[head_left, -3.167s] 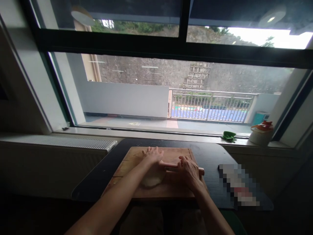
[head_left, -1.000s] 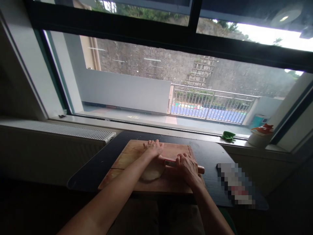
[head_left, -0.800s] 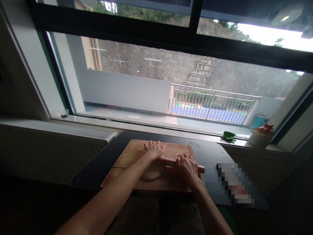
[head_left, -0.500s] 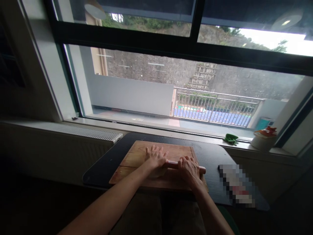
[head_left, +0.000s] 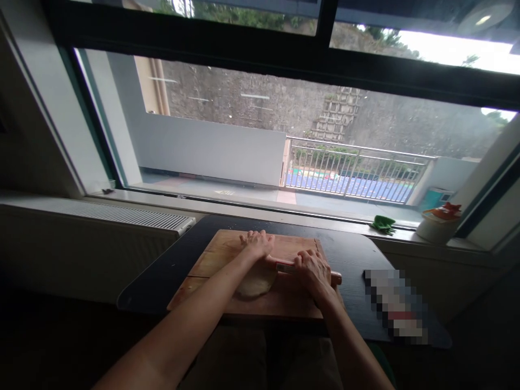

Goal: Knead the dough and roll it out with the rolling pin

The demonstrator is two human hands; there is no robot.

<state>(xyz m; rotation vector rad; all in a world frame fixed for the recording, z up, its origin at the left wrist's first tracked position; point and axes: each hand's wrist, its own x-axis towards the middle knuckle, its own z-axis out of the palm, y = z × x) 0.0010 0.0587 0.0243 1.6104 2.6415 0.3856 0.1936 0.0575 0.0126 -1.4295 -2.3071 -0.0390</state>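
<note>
A wooden rolling pin [head_left: 285, 267] lies across a flattened round of pale dough [head_left: 257, 283] on a wooden board [head_left: 187, 287]. My right hand [head_left: 312, 268] is closed round the pin near its right end, which sticks out past the fingers. Over the pin's left part sits my left hand [head_left: 258, 245], its fingers bent and bunched towards the far side of the board. The hand hides that end of the pin and the grip beneath it. My left forearm covers part of the dough, whose near edge shows below.
The board rests on a dark table [head_left: 150, 276] under a window. A pixelated flat item [head_left: 396, 306] lies at the right. On the sill are a green item [head_left: 383, 224] and a white pot [head_left: 434, 230]. A radiator [head_left: 134, 216] stands at the left.
My left hand has moved forward, its fingers going from spread to bent. More of the dough's near side shows. My right hand keeps its grip on the pin. The camera view has shifted slightly.
</note>
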